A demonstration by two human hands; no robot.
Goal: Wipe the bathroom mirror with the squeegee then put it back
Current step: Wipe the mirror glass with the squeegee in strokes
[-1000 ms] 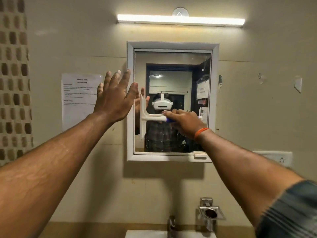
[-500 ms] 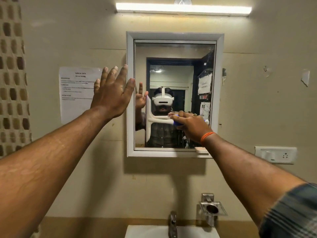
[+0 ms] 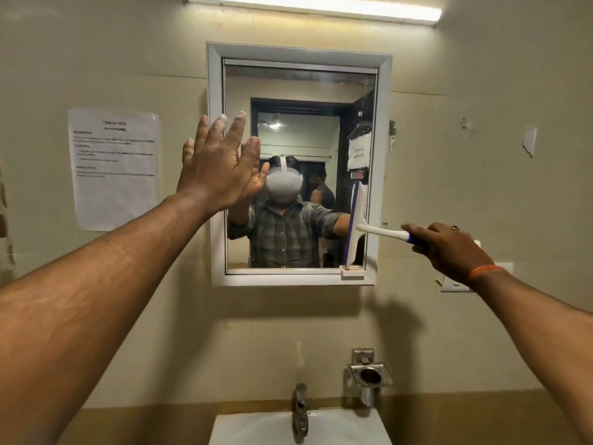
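While my two bare forearms reach up and forward from the bottom corners of the view, I see the white sink (image 3: 256, 427) lowest and nearest, its tap (image 3: 300, 411) standing at the middle of the back rim. Just above and to the right of the tap, a metal holder (image 3: 370, 374) is fixed to the beige wall.

My right hand (image 3: 449, 250) is curled round the blue grip of the squeegee (image 3: 356, 228), index finger laid along the handle, an orange band at the wrist. The white handle runs leftward from that hand to the blade, which stands upright against the glass at the right edge of the mirror (image 3: 298, 91), in the lower half, its foot just above a small block on the frame's bottom ledge.

My left hand (image 3: 218, 168) is flat and released, fingers straight and pointing up, holding nothing; it covers the mirror's left frame edge, though I cannot tell whether the palm touches it.

Farther out, a printed paper notice (image 3: 114, 168) is stuck to the wall left of the mirror, a white switch plate (image 3: 455, 285) peeks from behind my right wrist, and a lit tube light (image 3: 321, 6) runs along the top.
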